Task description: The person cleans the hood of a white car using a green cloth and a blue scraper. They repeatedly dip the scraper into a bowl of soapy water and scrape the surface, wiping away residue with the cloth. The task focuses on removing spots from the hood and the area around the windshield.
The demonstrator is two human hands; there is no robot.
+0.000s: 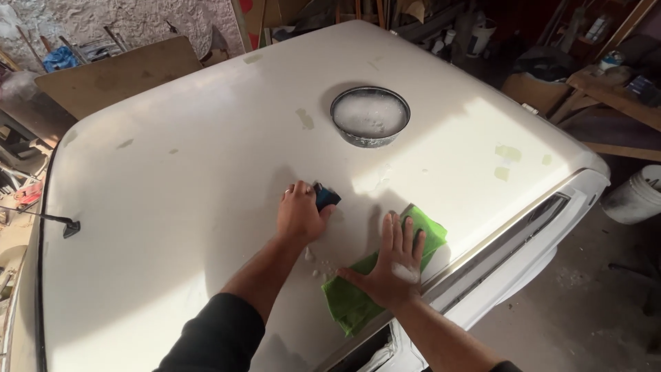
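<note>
A round dark basin of foamy, soapy water sits on the white car roof, beyond both hands. The green cloth lies on the roof near its right edge, its long axis running from near-left to far-right. The left hand curls closed around a small dark blue block, pressing it to the roof. The right hand lies flat on the cloth, fingers spread wide.

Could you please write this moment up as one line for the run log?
left hand: presses blue sanding block on white car roof | right hand: flat on green cloth | bowl of soapy water: beyond hands
</note>
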